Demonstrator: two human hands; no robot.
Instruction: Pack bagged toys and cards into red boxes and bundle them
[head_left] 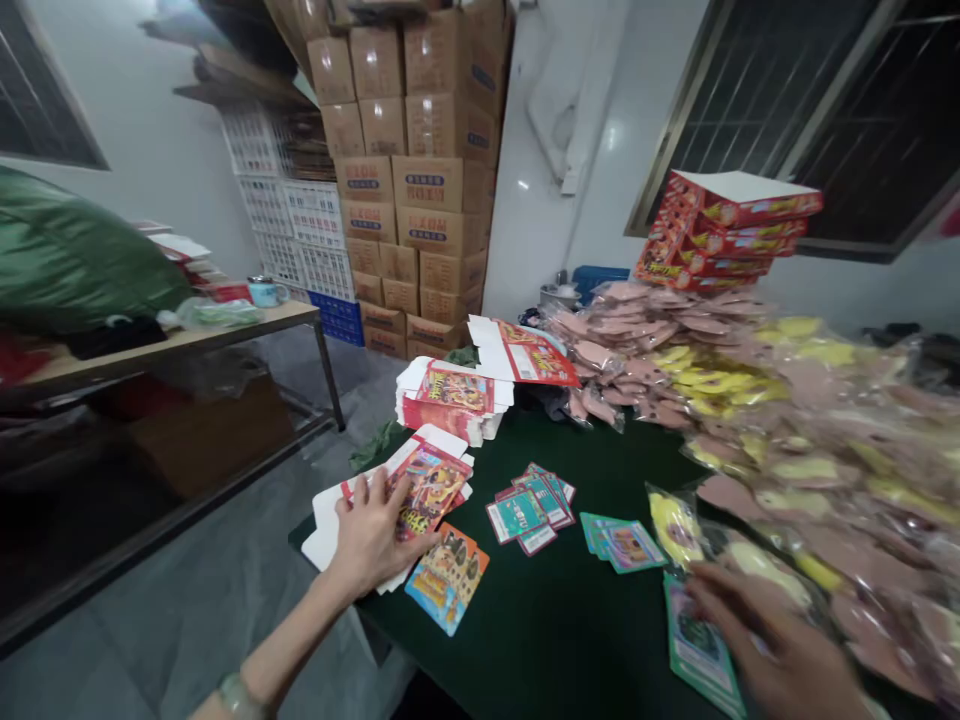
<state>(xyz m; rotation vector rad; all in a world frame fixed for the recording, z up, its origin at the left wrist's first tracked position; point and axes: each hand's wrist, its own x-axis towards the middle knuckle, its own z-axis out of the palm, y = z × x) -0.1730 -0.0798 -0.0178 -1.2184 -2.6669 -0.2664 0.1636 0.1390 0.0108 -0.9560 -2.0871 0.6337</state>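
Note:
My left hand point(379, 535) lies with fingers spread on a stack of flat, unfolded red-and-white printed boxes point(431, 485). Its thumb reaches the edge of several orange and blue printed cards point(448, 578), fanned out beside the stack. My right hand point(772, 630), somewhat blurred, has its fingertips pinched at the lower end of a yellow piece in a clear bag point(675, 527). Under those fingers is a pile of green-bordered cards point(697, 640). Between the hands lie a loose heap of teal cards point(525, 510) and a smaller fan of green-edged cards point(622, 543).
Bagged pink and yellow pieces point(810, 430) heap up along the right of the dark green table point(570, 630). Red boxes point(731, 225) are stacked behind them. More flat boxes point(457, 390) sit at the far edge. Cartons point(427, 190) and a side table point(285, 318) stand beyond.

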